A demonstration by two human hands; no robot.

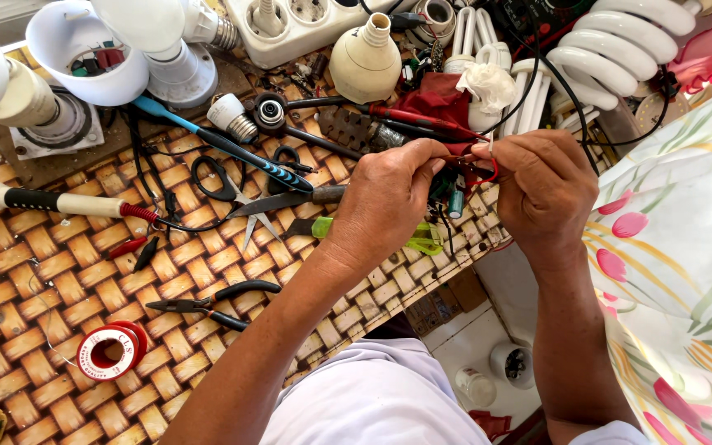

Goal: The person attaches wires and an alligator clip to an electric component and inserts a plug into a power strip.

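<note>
My left hand (389,198) and my right hand (541,185) meet above the table's right edge. Between their fingertips they pinch a small circuit board (455,194) with red wires and a blue-green capacitor. Most of the board is hidden behind the left fingers. A thin red wire loop (488,169) curls by my right thumb. Under the hands lies a green-handled tool (423,239).
On the woven-pattern table (59,272) lie scissors (232,185), needle-nose pliers (212,303), a solder spool (109,350), a soldering iron (51,202), a blue screwdriver (224,148), and red-handled cutters (405,115). Lamp bulbs (364,62), spiral lamps (620,45) and a power strip (290,25) crowd the far side.
</note>
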